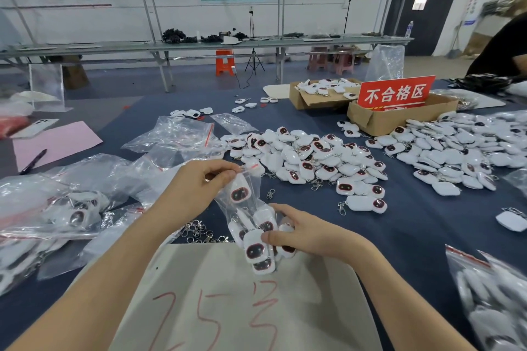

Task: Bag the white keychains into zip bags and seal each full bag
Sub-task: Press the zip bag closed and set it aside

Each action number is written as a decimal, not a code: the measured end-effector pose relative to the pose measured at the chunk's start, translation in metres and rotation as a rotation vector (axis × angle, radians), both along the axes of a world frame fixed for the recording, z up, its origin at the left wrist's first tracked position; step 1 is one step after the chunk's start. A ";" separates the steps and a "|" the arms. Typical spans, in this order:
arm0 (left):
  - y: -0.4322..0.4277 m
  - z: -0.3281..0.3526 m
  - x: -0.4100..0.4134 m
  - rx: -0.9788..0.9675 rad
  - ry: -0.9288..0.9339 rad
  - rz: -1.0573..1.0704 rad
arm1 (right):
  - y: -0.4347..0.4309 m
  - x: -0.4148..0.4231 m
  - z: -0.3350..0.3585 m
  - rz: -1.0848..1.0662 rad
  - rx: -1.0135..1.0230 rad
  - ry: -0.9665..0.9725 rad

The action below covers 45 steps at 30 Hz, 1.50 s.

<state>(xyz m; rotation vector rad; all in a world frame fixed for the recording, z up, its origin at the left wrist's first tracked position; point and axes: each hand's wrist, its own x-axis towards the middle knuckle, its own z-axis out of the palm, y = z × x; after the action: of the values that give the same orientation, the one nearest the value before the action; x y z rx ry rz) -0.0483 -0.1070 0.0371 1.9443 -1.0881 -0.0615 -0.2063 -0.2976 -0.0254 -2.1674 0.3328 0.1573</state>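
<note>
Head view. One zip bag [248,202], at least five white keychains [254,251] inside, is held over the table [399,236] near its front edge. At its red-striped mouth the left hand [199,182] pinches. Round its filled bottom the right hand [302,232] curls. Two loose heaps [308,159] lie mid-table and toward the right edge. Two cardboard boxes [379,120] sit toward the far edge.

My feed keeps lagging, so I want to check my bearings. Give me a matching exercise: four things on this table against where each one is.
1 zip bag
2 red sign
3 pink sheet
4 loose keychain pile

a stands in a cardboard box
b beside a pen
c held by left hand and right hand
d centre of blue tabletop

Pairs: 1-c, 2-a, 3-b, 4-d
</note>
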 end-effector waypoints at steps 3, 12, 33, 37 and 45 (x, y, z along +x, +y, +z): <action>0.000 0.002 -0.002 -0.001 -0.004 -0.004 | 0.002 0.001 -0.001 -0.007 0.003 -0.013; 0.000 0.005 -0.001 0.013 -0.037 0.013 | 0.001 0.001 -0.004 -0.012 0.037 -0.033; -0.019 -0.026 0.017 0.257 0.221 0.098 | 0.000 0.028 0.002 -0.174 -0.040 -0.075; -0.020 -0.025 0.025 0.258 0.143 0.193 | -0.007 0.032 -0.001 -0.329 -0.084 -0.190; -0.096 -0.024 0.005 0.389 -0.131 0.075 | -0.027 0.048 -0.020 -0.880 0.272 -0.339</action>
<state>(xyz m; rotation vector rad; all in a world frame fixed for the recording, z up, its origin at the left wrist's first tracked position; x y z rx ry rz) -0.0430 -0.2027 0.0130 2.3635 -1.1517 -0.1128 -0.1583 -0.3249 -0.0458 -1.5729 0.9598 -0.6142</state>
